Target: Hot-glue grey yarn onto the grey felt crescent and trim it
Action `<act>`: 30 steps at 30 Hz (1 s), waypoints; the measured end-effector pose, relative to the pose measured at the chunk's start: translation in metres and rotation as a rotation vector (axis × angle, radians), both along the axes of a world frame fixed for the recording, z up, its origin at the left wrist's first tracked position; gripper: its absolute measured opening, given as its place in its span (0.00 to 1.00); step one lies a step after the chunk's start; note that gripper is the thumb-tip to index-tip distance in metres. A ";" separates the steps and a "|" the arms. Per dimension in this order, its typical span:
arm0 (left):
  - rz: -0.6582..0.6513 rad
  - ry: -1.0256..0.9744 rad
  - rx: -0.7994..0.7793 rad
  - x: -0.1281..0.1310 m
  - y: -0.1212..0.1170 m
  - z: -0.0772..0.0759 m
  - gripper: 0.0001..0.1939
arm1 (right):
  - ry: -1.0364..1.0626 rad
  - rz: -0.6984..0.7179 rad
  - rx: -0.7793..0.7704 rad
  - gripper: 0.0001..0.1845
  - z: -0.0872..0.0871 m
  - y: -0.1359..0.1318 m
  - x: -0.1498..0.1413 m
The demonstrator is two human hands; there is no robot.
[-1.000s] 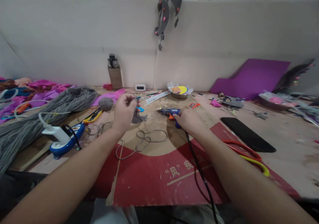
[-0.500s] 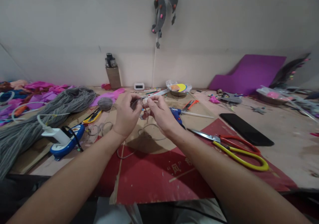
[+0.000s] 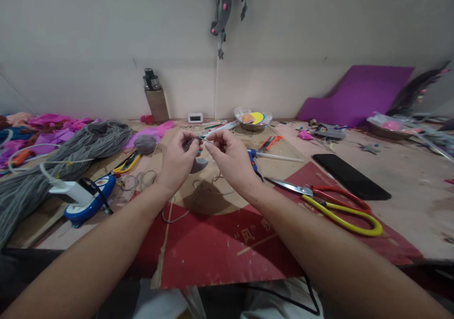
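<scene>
Over the cardboard, my left hand point(image 3: 177, 160) is closed around a small grey piece point(image 3: 199, 164). A rounded grey part of it shows below the fingers, and a dark edge shows between thumb and index finger. Close beside it, my right hand point(image 3: 229, 160) is pinched at the piece's upper tip, almost touching the left fingertips. What those right fingers grip is too small to make out. Thin grey yarn point(image 3: 173, 220) trails in loops on the board beneath both hands. The ball of grey yarn point(image 3: 145, 144) lies left of my left hand.
Scissors point(image 3: 319, 200) and a black phone point(image 3: 351, 177) lie to the right. Behind my right hand are a blue glue gun point(image 3: 252, 159) and an orange cutter point(image 3: 270, 143). A power strip point(image 3: 90, 200), yellow cutter point(image 3: 126, 163) and grey yarn hank point(image 3: 81, 153) are left.
My hands stay close together at the grey piece, with the fingers shifted slightly. More of its rounded grey part now shows below my left hand. The camera view has tilted down a little.
</scene>
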State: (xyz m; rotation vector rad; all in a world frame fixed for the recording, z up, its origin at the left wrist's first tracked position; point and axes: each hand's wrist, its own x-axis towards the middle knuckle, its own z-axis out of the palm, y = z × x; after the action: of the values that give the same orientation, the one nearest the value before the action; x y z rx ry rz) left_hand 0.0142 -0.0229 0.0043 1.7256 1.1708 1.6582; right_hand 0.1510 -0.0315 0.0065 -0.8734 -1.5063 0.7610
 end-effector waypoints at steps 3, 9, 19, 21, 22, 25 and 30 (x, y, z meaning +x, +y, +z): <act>0.022 0.045 0.018 0.000 -0.001 0.002 0.02 | -0.017 -0.030 0.015 0.02 0.001 -0.001 0.001; 0.018 0.022 0.020 -0.002 0.003 -0.003 0.03 | -0.105 -0.023 0.096 0.03 -0.001 -0.003 0.000; -0.240 -0.427 -0.200 0.005 -0.002 0.003 0.05 | -0.155 -0.071 0.153 0.05 -0.006 -0.002 0.004; -0.250 -0.424 -0.192 0.005 -0.002 0.004 0.04 | -0.158 -0.072 0.155 0.05 -0.005 -0.002 0.004; -0.257 -0.428 -0.192 0.004 -0.002 0.004 0.04 | -0.158 -0.073 0.154 0.05 -0.005 -0.002 0.004; -0.286 -0.456 -0.206 0.004 -0.001 0.003 0.06 | -0.151 -0.079 0.148 0.05 -0.005 -0.003 0.004; -0.318 -0.495 -0.245 0.004 -0.002 0.004 0.08 | -0.148 -0.093 0.154 0.05 -0.004 -0.003 0.005</act>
State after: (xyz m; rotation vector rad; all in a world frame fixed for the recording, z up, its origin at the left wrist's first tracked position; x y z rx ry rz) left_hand 0.0184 -0.0246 0.0079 1.1824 0.7801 1.5465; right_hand 0.1559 -0.0341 0.0022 -0.8922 -1.6193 0.5142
